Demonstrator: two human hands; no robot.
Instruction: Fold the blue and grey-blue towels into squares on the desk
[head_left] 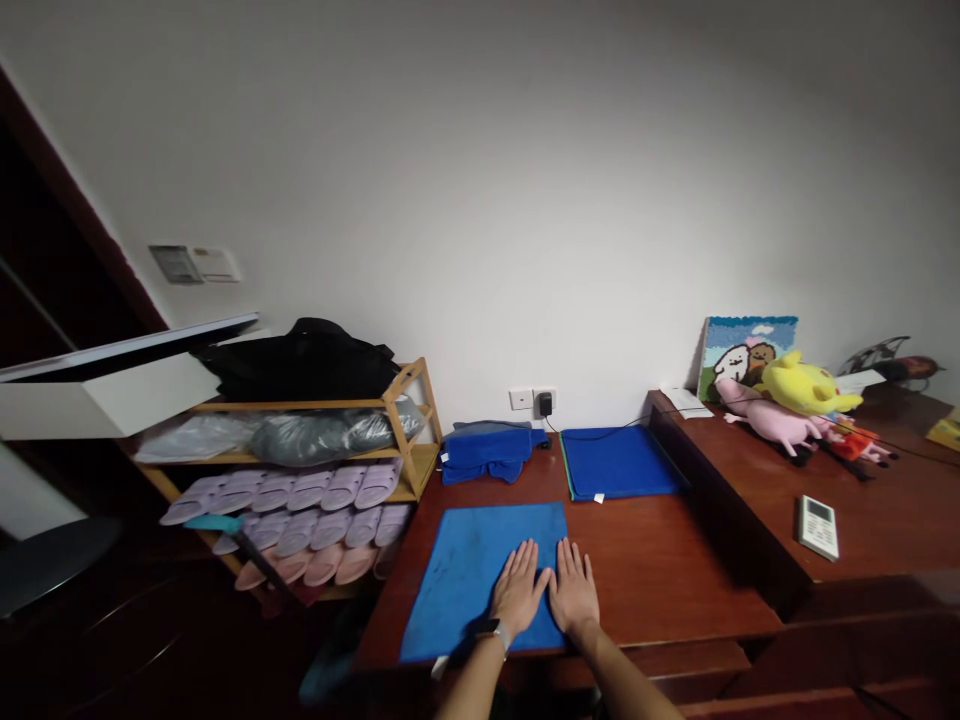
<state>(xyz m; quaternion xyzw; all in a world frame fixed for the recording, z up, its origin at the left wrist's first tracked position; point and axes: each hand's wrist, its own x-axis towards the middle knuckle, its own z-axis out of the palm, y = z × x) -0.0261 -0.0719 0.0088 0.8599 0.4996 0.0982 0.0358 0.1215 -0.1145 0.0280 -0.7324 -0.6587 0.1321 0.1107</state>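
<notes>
"Looking through the head view, what were the hands doing?"

"The left hand (517,590) was open and flat, palm down on the light-blue cloth (469,565), its fingers nearly straight. A watch (493,629) circled that wrist."

"And the right hand (574,590)?"

"Open and palm down too, beside the left, at the cloth's right edge. The thumbs met or nearly met. Neither hand gripped anything."

"Where did the cloth lie?"

"Spread out at the front of the reddish-brown table (645,575), with some dark marks on its left half."

"What was behind it?"

"A folded blue bundle (487,455) at the back left, and a darker blue cloth (619,463) lying flat to its right. A black charger (545,404) was plugged in on the wall above."

"And to the sides?"

"A wooden rack (415,465) with rows of slippers (311,490) stood on the left. On the higher desk (757,490) at the right were plush toys (802,385) and a white handheld device (818,527)."
</notes>
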